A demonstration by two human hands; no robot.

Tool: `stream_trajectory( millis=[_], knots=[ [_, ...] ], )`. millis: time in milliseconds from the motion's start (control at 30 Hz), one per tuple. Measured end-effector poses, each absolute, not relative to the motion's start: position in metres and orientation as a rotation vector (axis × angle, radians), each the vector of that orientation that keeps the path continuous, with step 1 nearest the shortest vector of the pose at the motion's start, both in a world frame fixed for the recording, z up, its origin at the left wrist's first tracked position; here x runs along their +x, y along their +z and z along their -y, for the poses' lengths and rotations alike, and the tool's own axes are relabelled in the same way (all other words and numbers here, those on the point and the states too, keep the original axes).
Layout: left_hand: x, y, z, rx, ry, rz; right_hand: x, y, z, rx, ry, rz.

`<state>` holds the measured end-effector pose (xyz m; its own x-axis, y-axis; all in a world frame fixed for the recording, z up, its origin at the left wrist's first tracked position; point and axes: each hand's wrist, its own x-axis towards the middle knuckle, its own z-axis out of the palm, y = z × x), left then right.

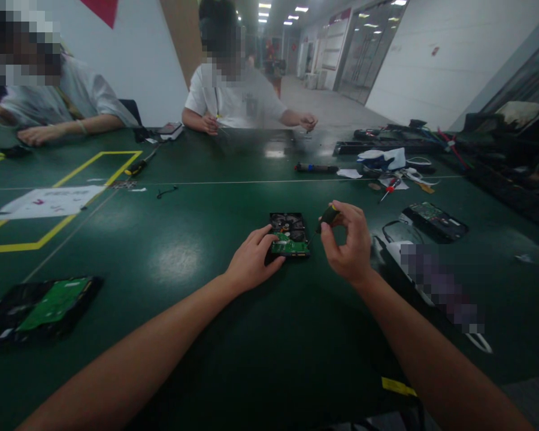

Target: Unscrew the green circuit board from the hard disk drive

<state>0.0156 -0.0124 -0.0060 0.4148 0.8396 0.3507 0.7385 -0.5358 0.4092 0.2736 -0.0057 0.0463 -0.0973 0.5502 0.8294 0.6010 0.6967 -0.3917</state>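
Observation:
A black hard drive with a green circuit board (290, 244) lies on the dark green table in front of me. My left hand (255, 257) rests on its left side, fingers on the board and edge, steadying against it. Right of the drive, my right hand (348, 239) pinches a dark screwdriver with a yellow band (327, 219) between thumb and fingers. The screwdriver is tilted, and its thin shaft points down-left to the right edge of the drive; the exact tip contact is too small to tell.
Other hard drives lie at the left (54, 305) and right (435, 221). A lanyard badge (440, 287) sits beside my right forearm. Farther back are a screwdriver (136, 167), a black cylindrical tool (317, 168), paper (49, 202) and cables. Two people sit across the table.

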Motion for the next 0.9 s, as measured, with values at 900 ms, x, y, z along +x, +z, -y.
stream_trajectory(
  millis=[900],
  knots=[
    [0.0153, -0.007, 0.0119, 2.486, 0.748, -1.424, 0.2728, 0.052, 0.0074, -0.891, -0.159, 1.754]
  ],
)
